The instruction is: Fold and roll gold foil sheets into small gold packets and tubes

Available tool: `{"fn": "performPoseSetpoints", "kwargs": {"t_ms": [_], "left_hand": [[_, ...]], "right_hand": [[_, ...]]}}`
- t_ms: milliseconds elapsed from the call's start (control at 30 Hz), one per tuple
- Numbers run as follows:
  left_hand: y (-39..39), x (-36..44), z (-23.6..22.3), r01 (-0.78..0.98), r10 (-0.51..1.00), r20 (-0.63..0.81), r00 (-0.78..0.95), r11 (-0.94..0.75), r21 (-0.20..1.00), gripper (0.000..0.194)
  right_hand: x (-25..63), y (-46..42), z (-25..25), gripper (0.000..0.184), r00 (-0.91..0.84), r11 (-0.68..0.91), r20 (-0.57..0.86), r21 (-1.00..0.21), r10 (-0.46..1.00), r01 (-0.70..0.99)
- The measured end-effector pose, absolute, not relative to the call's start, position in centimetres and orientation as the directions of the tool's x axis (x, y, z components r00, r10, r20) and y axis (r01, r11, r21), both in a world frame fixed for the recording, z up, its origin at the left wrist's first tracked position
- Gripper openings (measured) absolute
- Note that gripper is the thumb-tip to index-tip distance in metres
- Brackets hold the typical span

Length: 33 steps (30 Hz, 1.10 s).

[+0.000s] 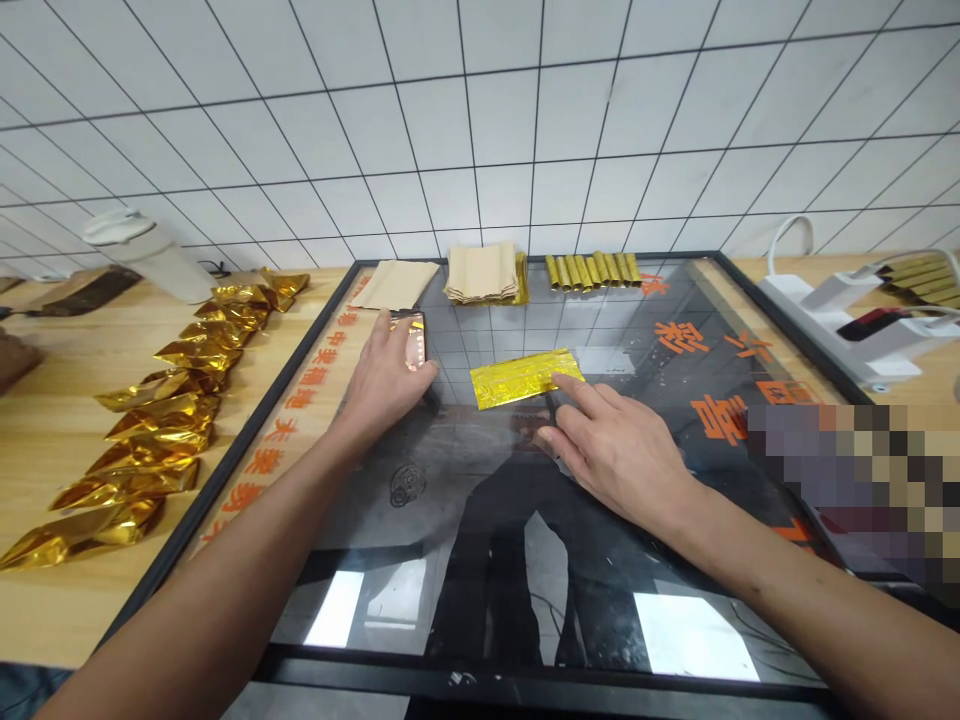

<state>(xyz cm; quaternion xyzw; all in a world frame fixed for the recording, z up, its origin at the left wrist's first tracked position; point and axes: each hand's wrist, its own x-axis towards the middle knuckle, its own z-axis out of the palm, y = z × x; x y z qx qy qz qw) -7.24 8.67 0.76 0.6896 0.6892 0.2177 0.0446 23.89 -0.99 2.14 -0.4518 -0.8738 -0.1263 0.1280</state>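
Observation:
A gold foil sheet (523, 377) lies flat on the dark glass panel (465, 500) in the middle. My right hand (611, 440) rests beside it, index finger stretched out onto the sheet's right edge, other fingers loosely curled. My left hand (386, 375) lies flat over a small phone-like device (415, 338) to the left of the sheet, fingers extended on it.
At the panel's far edge lie tan paper sheets (395, 284), a tan paper stack (484, 272) and several rolled gold tubes (592, 269). A row of folded gold foil pieces (172, 400) runs along the wooden table on the left, by a white container (146, 252). White equipment (855, 320) stands right.

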Motion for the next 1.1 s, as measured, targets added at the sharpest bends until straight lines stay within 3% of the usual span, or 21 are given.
{"fn": "performPoseSetpoints", "kwargs": {"t_ms": [300, 533, 733, 933, 1100], "left_hand": [[9.1, -7.9, 1.4, 0.912, 0.988, 0.141, -0.064, 0.001, 0.409, 0.082], [9.8, -7.5, 0.8, 0.938, 0.972, 0.22, -0.079, -0.003, 0.348, 0.075], [10.2, -7.2, 1.4, 0.961, 0.973, 0.201, -0.114, 0.056, 0.27, 0.07], [10.5, -6.4, 2.6, 0.98, 0.973, 0.187, -0.137, 0.106, 0.169, 0.051], [10.6, -5.7, 2.7, 0.978, 0.963, 0.207, -0.175, 0.146, 0.147, 0.051]], "right_hand": [[24.0, -0.9, 2.2, 0.032, -0.557, 0.553, 0.343, 0.118, 0.756, 0.825], [23.9, -1.0, 2.1, 0.03, -0.558, 0.567, 0.367, 0.094, 0.744, 0.818], [23.9, -1.1, 2.2, 0.027, -0.563, 0.572, 0.364, 0.094, 0.742, 0.815], [24.1, -1.2, 2.5, 0.027, -0.568, 0.584, 0.372, 0.08, 0.734, 0.808], [24.3, -1.3, 2.6, 0.026, -0.566, 0.584, 0.367, 0.074, 0.738, 0.809]]}}
